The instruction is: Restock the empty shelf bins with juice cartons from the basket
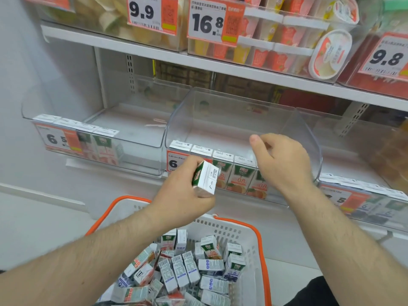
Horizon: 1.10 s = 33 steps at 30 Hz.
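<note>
White shop shelving fills the view ahead of me. Left grip point(183, 191) is curled around one juice carton point(205, 177), held just before the middle clear bin point(304, 138); right grip point(280, 160), fingers curled, rests on that bin's front rim above its carton row point(240, 180). Below both, the basket point(249, 235) holds loose cartons.

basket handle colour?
Orange, on a white basket; the handle shows clearly in the head view.
</note>
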### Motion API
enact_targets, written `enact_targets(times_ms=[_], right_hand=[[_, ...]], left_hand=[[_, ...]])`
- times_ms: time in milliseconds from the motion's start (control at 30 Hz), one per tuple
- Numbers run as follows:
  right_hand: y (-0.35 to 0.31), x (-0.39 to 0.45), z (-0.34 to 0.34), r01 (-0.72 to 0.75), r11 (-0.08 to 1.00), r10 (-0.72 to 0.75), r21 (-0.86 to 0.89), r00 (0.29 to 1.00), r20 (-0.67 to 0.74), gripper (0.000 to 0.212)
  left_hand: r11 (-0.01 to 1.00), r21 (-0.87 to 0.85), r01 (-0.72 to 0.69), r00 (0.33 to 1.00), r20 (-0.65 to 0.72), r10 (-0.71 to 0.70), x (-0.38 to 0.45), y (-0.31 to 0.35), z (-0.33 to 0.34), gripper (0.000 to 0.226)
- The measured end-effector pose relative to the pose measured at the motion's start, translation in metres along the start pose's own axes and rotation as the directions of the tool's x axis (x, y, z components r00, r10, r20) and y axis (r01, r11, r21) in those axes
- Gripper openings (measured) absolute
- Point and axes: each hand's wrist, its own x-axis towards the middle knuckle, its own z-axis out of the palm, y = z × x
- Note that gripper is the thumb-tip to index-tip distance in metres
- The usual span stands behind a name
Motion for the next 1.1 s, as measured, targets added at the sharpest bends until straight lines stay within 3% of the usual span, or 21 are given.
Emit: enact_targets(times_ms=[33,100,167,233,333,433,500,600,700,833,1100], right_hand=[[-0.014,-0.011,0.0,0.007,0.979,-0.006,0.204,1.0,-0.008,0.051],[-0.046,-0.034,0.001,-0.125,0.839,0.016,0.529,0.978,0.206,0.045],[-0.063,-0.051,0.008,-0.276,0.784,-0.022,0.556,0.883,0.468,0.054],[-0.066,-0.058,0.018,-0.298,0.815,-0.023,0.497,0.84,0.542,0.049],[-0.061,-0.054,0.024,-0.37,0.714,0.001,0.595,0.85,0.527,0.017],[-0.054,-0.05,0.018,-0.436,0.589,0.032,0.681,0.854,0.519,0.02],[-0.052,-0.051,0.014,-0.444,0.541,0.023,0.715,0.857,0.515,0.022],[-0.053,-0.054,0.013,-0.401,0.517,-0.044,0.756,0.87,0.492,0.024],[-0.057,-0.06,0.018,-0.335,0.478,-0.117,0.812,0.892,0.437,0.044],[-0.067,-0.064,0.018,-0.178,0.558,-0.195,0.811,0.921,0.336,0.07],[-0.132,-0.037,0.017,0.04,0.766,-0.195,0.642,0.966,0.172,0.068]], left_hand=[[0.999,0.044,0.018,1.0,-0.017,-0.017,-0.001,0.002,0.0,0.038],[0.992,0.127,0.02,0.998,-0.058,-0.013,-0.004,0.001,0.0,0.042],[0.982,0.189,-0.012,0.996,-0.081,0.027,-0.005,-0.003,0.0,0.046],[0.967,0.251,-0.041,0.997,-0.053,0.056,-0.006,-0.008,0.0,0.05],[0.967,0.253,-0.029,0.999,0.03,0.022,-0.011,-0.014,-0.006,0.072],[0.994,0.063,0.094,0.993,0.072,-0.099,-0.017,-0.015,-0.022,0.093],[0.965,-0.124,0.233,0.967,0.134,-0.216,-0.021,-0.014,-0.033,0.086],[0.823,-0.391,0.412,0.905,0.284,-0.318,-0.024,-0.013,-0.042,0.053],[0.773,-0.476,0.421,0.901,0.321,-0.293,-0.024,-0.013,-0.047,0.033],[0.723,-0.59,0.359,0.933,0.246,-0.263,-0.02,-0.019,-0.063,0.043],[0.733,-0.633,0.248,0.968,0.132,-0.213,-0.011,-0.019,-0.099,0.043]])
